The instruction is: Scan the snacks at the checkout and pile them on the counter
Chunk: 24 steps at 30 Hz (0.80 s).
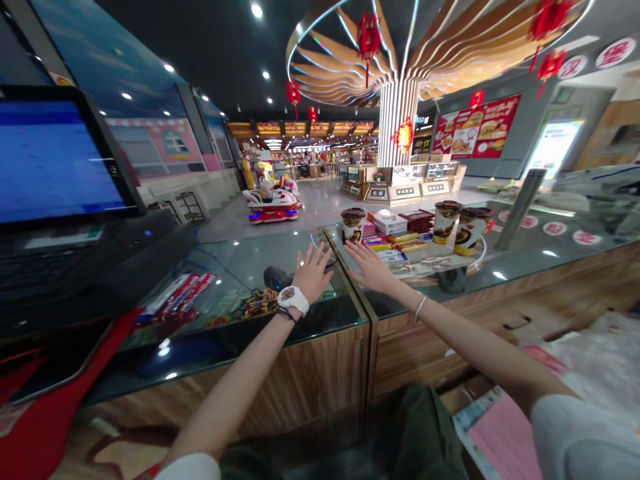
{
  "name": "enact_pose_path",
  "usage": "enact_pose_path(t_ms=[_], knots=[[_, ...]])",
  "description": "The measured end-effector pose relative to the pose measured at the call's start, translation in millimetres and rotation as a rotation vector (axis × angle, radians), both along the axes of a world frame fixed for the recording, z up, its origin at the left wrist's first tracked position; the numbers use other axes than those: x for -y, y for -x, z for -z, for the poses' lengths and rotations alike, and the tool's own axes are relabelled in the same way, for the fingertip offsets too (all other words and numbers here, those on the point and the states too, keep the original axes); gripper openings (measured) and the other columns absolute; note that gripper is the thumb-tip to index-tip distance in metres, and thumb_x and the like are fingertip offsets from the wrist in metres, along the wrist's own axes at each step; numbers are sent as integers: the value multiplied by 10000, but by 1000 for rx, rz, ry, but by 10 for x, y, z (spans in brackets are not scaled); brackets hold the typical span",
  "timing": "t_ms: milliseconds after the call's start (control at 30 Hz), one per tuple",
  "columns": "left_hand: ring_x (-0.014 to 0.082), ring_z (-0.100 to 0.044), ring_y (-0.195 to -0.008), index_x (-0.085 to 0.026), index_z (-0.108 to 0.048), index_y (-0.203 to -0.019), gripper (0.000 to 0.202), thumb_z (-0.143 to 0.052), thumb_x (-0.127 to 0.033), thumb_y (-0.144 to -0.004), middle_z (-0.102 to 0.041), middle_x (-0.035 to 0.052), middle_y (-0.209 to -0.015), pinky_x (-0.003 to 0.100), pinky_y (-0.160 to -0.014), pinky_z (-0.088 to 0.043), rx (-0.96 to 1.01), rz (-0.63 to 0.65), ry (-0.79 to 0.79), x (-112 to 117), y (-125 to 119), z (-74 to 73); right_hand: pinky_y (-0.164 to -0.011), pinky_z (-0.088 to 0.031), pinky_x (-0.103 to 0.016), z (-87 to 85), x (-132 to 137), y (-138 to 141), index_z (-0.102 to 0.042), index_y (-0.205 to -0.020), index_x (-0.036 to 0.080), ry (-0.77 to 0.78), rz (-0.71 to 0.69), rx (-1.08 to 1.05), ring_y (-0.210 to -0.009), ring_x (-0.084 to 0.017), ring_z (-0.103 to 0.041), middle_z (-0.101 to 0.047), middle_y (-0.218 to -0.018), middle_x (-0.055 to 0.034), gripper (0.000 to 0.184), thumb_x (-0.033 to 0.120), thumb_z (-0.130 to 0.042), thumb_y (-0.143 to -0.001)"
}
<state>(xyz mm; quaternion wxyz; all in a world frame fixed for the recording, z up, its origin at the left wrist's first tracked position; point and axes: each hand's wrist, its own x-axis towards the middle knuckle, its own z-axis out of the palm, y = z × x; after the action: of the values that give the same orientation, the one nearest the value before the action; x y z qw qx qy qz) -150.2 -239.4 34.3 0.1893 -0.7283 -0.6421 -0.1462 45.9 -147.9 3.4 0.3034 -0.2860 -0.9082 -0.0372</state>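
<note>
Two hands: our view shows the left hand (pixel 313 273), with a white wristwatch (pixel 293 299), and the right hand (pixel 367 267), with a thin bangle (pixel 421 309), reaching side by side over the glass worktop (pixel 280 257); the seam between two glass panels runs between them.
Left hand state: released and open; its fingers are spread and we see nothing held.
Right hand state: also released and open; its fingers fan out and hold nothing.
Contact: through this wide lens, we cannot tell whether either palm touches the glass or hovers just above it.
Nearest thing: a printed paper cup (pixel 353 227) stands on the worktop just ahead of both hands, right of the seam; it is not touched.
Things about it: two more paper cups (pixel 446 221) stand further right; stacked snack packets (pixel 395 243) and a white box (pixel 389 221) lie between them; red packets (pixel 175 297) lie under the glass, below and left of the left hand.
Rest: we see a monitor (pixel 55 160) at the far left, a steel post (pixel 520 210) at the right, and a children's ride (pixel 273 203) on the mall floor beyond.
</note>
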Motion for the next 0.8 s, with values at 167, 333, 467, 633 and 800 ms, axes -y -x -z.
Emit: enact_pose_path(t_ms=[167, 333, 467, 633, 800], knots=[[328, -218, -1525, -233, -376, -1529, 609, -500, -378, -951, -319, 84, -1626, 592, -1239, -169, 11, -148, -24, 347, 380, 32, -1238, -199, -490, -51, 248, 499, -285, -1574, 195, -6, -93, -8, -1526, -265, -216, -281, -1639, -81, 707, 323, -526, -922], [329, -234, -1519, -212, -369, -1530, 613, -476, -378, -950, -332, 102, -1619, 595, -1239, -173, 27, -274, -25, 657, 765, 76, -1242, -184, -499, -90, 473, 1009, -300, -1568, 186, 6, -202, -3, -1523, -267, -225, -282, -1637, -97, 690, 314, -523, -928], [324, -262, -1510, -209, -392, -1516, 592, -453, -365, -948, -360, 108, -1605, 600, -1235, -172, 37, -362, -44, 844, 1080, 87, -1245, -182, -480, -151, 664, 1378, -306, -1566, 180, -2, -288, -8, -1514, -254, -256, -308, -1626, -106, 673, 290, -513, -935], [320, -310, -1489, -183, -441, -1479, 552, -414, -350, -953, -397, 115, -1585, 594, -1234, -170, 44, -486, -79, 982, 1496, 65, -1249, -178, -446, -192, 862, 1832, -328, -1553, 150, -8, -363, 4, -1506, -236, -278, -316, -1622, -112, 649, 243, -496, -933], [325, -351, -1467, -142, -504, -1422, 520, -404, -314, -942, -445, 151, -1548, 590, -1233, -174, 61, -611, -113, 1092, 1889, 75, -1237, -206, -476, -155, 996, 2300, -328, -1551, 150, 11, -432, 26, -1506, -254, -276, -312, -1622, -123, 677, 195, -513, -901]])
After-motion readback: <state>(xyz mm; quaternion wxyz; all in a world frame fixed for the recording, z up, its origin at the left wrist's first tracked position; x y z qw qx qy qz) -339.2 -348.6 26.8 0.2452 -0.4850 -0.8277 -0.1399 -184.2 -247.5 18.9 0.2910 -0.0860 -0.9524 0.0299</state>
